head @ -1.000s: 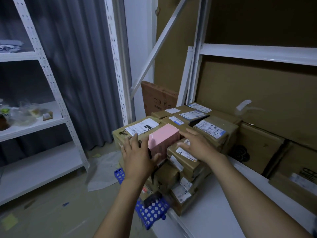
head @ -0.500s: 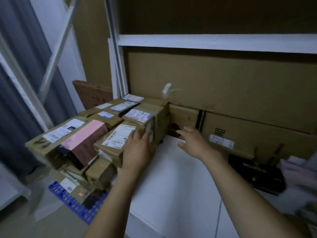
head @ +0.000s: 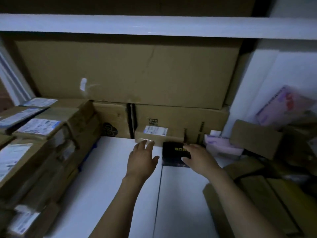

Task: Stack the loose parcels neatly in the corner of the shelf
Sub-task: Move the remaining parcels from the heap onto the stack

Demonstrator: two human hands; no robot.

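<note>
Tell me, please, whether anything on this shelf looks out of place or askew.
Yes. On the right, a brown box sits tilted on other cartons, and a pink parcel seems to lean against the wall. A black box lies alone on the shelf, apart from the stack at left.

The right grip [head: 199, 158] lay on top of a small black box [head: 173, 152] on the white shelf [head: 106, 169]. The left grip [head: 142, 158] hovered just left of the box, fingers spread. Labelled brown parcels [head: 42, 134] were stacked at the left, with large cardboard boxes [head: 128, 74] behind.
</note>
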